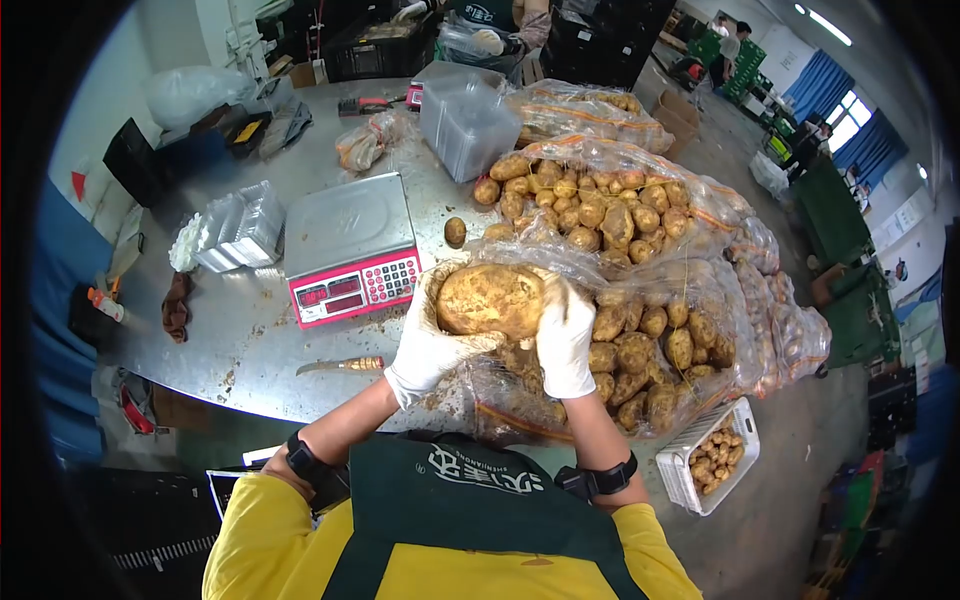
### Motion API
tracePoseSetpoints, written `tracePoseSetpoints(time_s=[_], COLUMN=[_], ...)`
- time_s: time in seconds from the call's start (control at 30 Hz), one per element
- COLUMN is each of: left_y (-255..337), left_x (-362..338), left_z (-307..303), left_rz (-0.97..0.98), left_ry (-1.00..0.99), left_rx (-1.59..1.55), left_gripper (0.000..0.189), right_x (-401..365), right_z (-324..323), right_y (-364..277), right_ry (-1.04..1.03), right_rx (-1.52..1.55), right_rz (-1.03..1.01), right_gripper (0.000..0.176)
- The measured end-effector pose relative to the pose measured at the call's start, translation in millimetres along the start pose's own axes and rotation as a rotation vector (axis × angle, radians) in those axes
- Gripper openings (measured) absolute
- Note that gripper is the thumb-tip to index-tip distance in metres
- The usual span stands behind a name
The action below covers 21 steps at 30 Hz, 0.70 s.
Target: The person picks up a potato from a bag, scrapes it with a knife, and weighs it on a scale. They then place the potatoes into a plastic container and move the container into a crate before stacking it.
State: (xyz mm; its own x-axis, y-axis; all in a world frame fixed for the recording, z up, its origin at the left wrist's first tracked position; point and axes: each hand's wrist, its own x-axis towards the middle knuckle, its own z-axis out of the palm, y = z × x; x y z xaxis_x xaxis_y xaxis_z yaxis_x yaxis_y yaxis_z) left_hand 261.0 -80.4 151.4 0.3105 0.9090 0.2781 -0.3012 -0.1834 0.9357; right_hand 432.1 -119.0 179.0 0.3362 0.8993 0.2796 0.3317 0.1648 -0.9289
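Between my two white-gloved hands is one large, dirt-streaked potato (490, 301), raised over the table's near part. My left hand (428, 340) wraps its left end, thumb along the lower side. On its right end, my right hand (566, 335) is closed, the fingertips partly hidden behind it. Just right of my hands lie open clear plastic bags with many potatoes (640, 350). A digital scale (350, 235) with a bare metal plate and a pink front stands to the left. One small potato (455, 232) sits on the table beside the scale.
A knife (340, 366) lies near the table's front edge. Stacked clear plastic trays (468, 125) stand behind the scale, with more trays (240, 228) at left. A white crate (708, 458) of small potatoes is on the floor at right. Another person (490, 30) stands across the table.
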Motion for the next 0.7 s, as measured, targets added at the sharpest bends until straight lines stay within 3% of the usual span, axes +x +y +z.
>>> tracePoseSetpoints(time_s=[0.1, 0.2, 0.23, 0.33, 0.53, 0.7], left_y=[4, 0, -2, 1, 10, 4], left_x=[-2, 0, 1, 4, 9, 10], left_z=[3, 0, -3, -4, -13, -21], left_rz=[-0.076, -0.002, 0.044, 0.180, 0.538, 0.567], left_ry=[0.031, 0.049, 0.055, 0.066, 0.042, -0.022], left_rx=[-0.111, -0.054, 0.001, 0.176, 0.668, 0.748], left_gripper=[0.087, 0.086, 0.086, 0.086, 0.083, 0.079], right_x=[1, 2, -1, 4, 1, 1], right_z=[3, -1, -7, -8, -9, -15], right_y=[-10, -1, -17, -15, -14, -15], right_ry=[0.078, -0.050, -0.122, -0.240, -0.264, -0.327], right_rx=[0.279, 0.257, 0.245, 0.242, 0.114, 0.050], right_rz=[0.290, 0.118, 0.297, 0.122, 0.217, 0.254], right_gripper=[0.027, 0.030, 0.036, 0.036, 0.041, 0.039])
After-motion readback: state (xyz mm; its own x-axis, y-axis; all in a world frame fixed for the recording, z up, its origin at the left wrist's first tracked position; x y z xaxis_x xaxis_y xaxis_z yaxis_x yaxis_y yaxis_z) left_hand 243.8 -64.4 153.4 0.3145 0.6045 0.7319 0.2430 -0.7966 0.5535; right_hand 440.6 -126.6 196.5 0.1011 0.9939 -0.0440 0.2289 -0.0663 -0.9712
